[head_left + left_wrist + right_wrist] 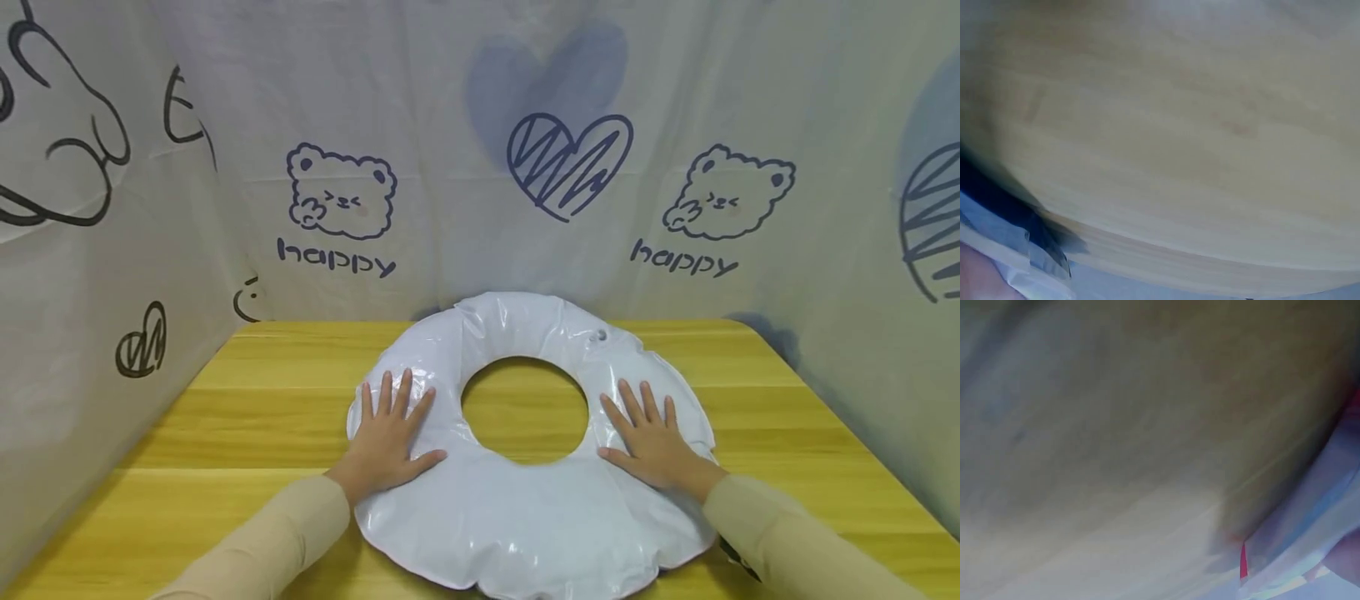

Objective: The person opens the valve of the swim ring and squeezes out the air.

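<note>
A white inflatable swim ring (525, 517) lies flat on the wooden table, glossy and wrinkled along its seams. My left hand (390, 437) rests on the ring's left side with its fingers spread. On the opposite side, my right hand (648, 442) lies palm down, also with spread fingers. A small air valve (600, 336) shows near the ring's far right. The left wrist view catches the ring's edge (1016, 240) at the lower left; in the right wrist view its edge (1316, 512) is at the right, with a bit of red.
The yellow wood-grain table (247, 408) runs back to a white cloth backdrop (457, 225) printed with hearts, bears and the word happy. More cloth hangs along the left and right sides. A small dark object (738, 557) pokes out beneath the right forearm.
</note>
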`<state>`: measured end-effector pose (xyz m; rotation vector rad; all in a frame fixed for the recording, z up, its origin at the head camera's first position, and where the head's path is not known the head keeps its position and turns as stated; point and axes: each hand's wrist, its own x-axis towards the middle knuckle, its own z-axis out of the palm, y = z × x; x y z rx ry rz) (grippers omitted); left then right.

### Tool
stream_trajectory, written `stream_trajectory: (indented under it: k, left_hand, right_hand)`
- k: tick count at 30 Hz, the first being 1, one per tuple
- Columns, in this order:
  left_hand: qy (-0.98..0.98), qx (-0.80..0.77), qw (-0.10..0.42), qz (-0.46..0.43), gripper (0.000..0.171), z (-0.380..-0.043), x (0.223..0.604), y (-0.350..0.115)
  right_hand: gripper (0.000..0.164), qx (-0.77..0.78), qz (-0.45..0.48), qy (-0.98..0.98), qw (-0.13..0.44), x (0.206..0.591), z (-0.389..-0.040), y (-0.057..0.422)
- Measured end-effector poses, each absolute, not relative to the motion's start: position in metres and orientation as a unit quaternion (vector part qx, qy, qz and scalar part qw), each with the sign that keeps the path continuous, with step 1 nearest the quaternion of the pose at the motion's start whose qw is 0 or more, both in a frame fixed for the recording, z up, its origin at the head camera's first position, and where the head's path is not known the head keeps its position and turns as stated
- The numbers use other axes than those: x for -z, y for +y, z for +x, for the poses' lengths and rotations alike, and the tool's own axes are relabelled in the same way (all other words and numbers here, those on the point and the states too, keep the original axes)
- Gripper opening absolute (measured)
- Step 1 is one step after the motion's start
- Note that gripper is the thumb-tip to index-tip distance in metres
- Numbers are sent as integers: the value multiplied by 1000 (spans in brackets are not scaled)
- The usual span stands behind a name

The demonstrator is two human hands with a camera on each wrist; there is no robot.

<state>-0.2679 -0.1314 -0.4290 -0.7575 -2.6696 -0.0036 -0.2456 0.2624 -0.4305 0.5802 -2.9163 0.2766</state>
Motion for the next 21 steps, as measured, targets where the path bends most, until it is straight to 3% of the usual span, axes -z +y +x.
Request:
stream_trajectory:
  k: [9,21]
  left_hand:
    - [-963,6,83,-258,91,-272,432,-128]
    - [-971,1,-13,-239,78,-280,426,-123]
  right_hand:
    - [83,-108,176,-978,-14,428,-257,263]
    - [77,-123,162,-974,-98,421,-266,265]
